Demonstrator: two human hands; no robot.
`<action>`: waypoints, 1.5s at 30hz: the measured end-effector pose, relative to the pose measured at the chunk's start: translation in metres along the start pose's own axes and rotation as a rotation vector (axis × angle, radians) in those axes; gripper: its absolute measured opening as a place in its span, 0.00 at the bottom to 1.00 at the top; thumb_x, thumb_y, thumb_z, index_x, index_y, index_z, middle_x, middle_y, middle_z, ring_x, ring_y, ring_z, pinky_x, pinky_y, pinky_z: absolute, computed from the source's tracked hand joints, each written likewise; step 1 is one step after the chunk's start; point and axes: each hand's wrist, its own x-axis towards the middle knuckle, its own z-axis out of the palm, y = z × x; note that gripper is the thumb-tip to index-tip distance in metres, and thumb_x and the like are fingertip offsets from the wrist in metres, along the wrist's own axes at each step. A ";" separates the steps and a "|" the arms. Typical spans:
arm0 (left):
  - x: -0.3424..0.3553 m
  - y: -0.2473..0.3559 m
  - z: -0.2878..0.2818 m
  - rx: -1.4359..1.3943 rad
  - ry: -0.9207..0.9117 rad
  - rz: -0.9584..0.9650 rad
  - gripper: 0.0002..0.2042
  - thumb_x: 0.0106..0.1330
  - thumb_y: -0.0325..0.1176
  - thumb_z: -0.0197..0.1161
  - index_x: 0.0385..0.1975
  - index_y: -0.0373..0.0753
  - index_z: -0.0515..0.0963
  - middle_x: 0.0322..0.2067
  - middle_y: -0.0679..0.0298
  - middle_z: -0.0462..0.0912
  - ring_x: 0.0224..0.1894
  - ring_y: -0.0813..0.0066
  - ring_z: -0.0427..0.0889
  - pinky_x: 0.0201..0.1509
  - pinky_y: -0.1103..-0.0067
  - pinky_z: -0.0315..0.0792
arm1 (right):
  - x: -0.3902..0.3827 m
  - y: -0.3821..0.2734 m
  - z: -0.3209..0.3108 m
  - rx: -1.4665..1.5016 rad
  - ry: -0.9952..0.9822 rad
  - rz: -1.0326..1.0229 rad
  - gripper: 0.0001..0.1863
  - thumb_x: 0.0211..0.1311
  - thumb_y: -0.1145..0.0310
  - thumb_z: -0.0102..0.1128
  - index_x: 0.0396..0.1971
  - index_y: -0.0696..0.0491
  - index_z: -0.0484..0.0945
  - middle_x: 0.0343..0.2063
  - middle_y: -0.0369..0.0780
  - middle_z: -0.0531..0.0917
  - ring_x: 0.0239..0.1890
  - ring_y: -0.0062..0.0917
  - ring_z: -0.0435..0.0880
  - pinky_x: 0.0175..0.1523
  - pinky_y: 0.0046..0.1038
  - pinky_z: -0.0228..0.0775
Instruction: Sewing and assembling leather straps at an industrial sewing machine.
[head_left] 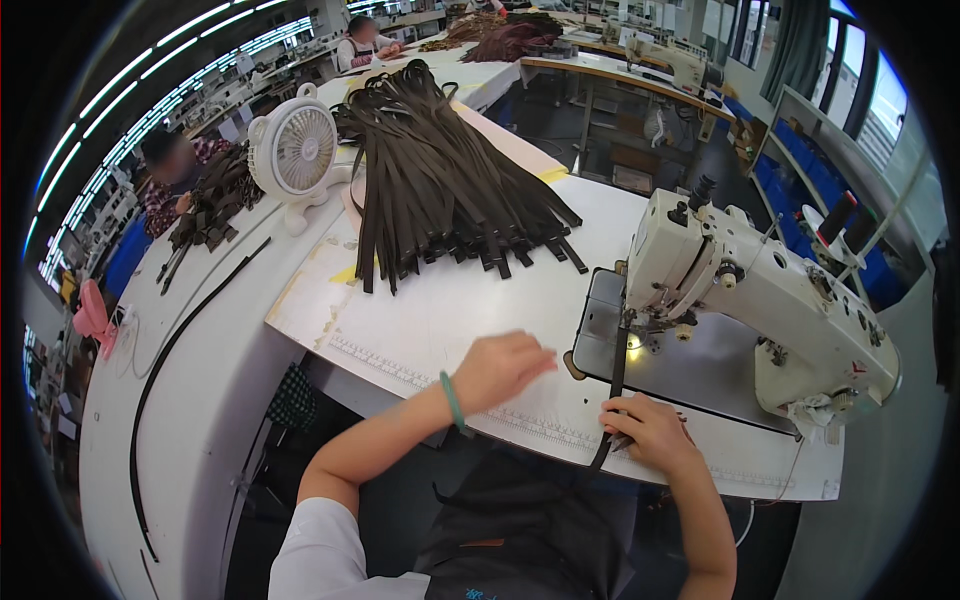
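Observation:
A white sewing machine [760, 290] stands at the right of the white worktable [460, 330]. A long dark strap [617, 375] runs from under its needle area down over the table's front edge. My right hand [640, 430] grips this strap near that edge; a small dark object, too hidden to name, also shows at its fingers. My left hand [505, 370] is raised left of the machine's bed plate, fingers apart and holding nothing. Beyond it lies a large pile of dark straps [450, 190], their ends spread toward me.
A white fan [300, 150] stands left of the pile. A side table [180, 400] bears a long black strap [175, 350] and a pink fan [92, 315]. Co-workers [170, 170] [360, 45] sit at left and behind. Shelving with blue bins [785, 190] lines the right side.

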 end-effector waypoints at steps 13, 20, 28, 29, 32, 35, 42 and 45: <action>0.086 -0.170 -0.050 0.697 -0.050 0.040 0.04 0.49 0.30 0.59 0.25 0.45 0.77 0.25 0.70 0.74 0.39 0.73 0.70 0.45 0.75 0.62 | 0.000 -0.006 0.004 0.037 0.032 0.084 0.12 0.40 0.76 0.62 0.30 0.50 0.77 0.34 0.33 0.79 0.32 0.26 0.78 0.33 0.26 0.71; 0.069 -0.181 -0.160 0.020 1.207 -0.325 0.04 0.61 0.27 0.52 0.32 0.35 0.72 0.31 0.59 0.77 0.34 0.69 0.74 0.42 0.79 0.66 | 0.003 -0.005 0.005 0.040 0.088 0.070 0.13 0.37 0.79 0.62 0.29 0.50 0.77 0.34 0.33 0.79 0.31 0.25 0.78 0.32 0.25 0.71; 0.011 -0.160 -0.122 0.406 0.015 0.021 0.05 0.56 0.31 0.59 0.27 0.38 0.78 0.26 0.64 0.79 0.30 0.71 0.77 0.35 0.79 0.70 | 0.004 -0.003 0.004 0.030 0.069 0.063 0.13 0.38 0.78 0.62 0.29 0.50 0.77 0.34 0.34 0.79 0.32 0.26 0.79 0.32 0.25 0.71; 0.021 -0.155 -0.110 0.373 0.087 -0.009 0.05 0.55 0.32 0.60 0.26 0.38 0.78 0.25 0.63 0.79 0.30 0.69 0.76 0.36 0.78 0.70 | 0.004 -0.003 0.005 0.036 0.063 0.067 0.13 0.38 0.77 0.62 0.30 0.50 0.77 0.34 0.34 0.79 0.32 0.26 0.79 0.33 0.25 0.71; 0.059 -0.151 -0.072 0.301 0.134 -0.136 0.06 0.53 0.31 0.59 0.28 0.39 0.79 0.26 0.63 0.79 0.32 0.68 0.76 0.39 0.76 0.71 | 0.001 0.000 0.006 0.018 0.052 0.068 0.13 0.39 0.77 0.62 0.31 0.50 0.77 0.34 0.34 0.79 0.32 0.26 0.79 0.33 0.25 0.71; 0.091 -0.168 -0.045 0.449 -0.153 -0.218 0.08 0.52 0.26 0.57 0.32 0.40 0.79 0.31 0.65 0.78 0.38 0.69 0.75 0.42 0.76 0.71 | 0.002 -0.004 0.005 0.028 0.047 0.093 0.14 0.40 0.76 0.62 0.31 0.49 0.78 0.34 0.34 0.79 0.32 0.26 0.79 0.33 0.25 0.72; 0.113 -0.197 -0.024 0.792 -0.594 -0.021 0.12 0.49 0.24 0.58 0.35 0.42 0.78 0.35 0.70 0.77 0.45 0.73 0.71 0.47 0.78 0.67 | 0.003 -0.004 0.010 0.021 0.040 0.088 0.14 0.39 0.76 0.63 0.31 0.49 0.78 0.34 0.34 0.79 0.31 0.27 0.79 0.33 0.25 0.72; 0.115 -0.188 -0.032 0.897 -0.528 0.110 0.06 0.50 0.27 0.59 0.28 0.43 0.77 0.32 0.70 0.76 0.44 0.74 0.71 0.46 0.79 0.65 | 0.002 -0.003 0.008 0.018 0.071 0.085 0.14 0.38 0.76 0.63 0.30 0.49 0.78 0.34 0.33 0.79 0.31 0.26 0.80 0.32 0.25 0.72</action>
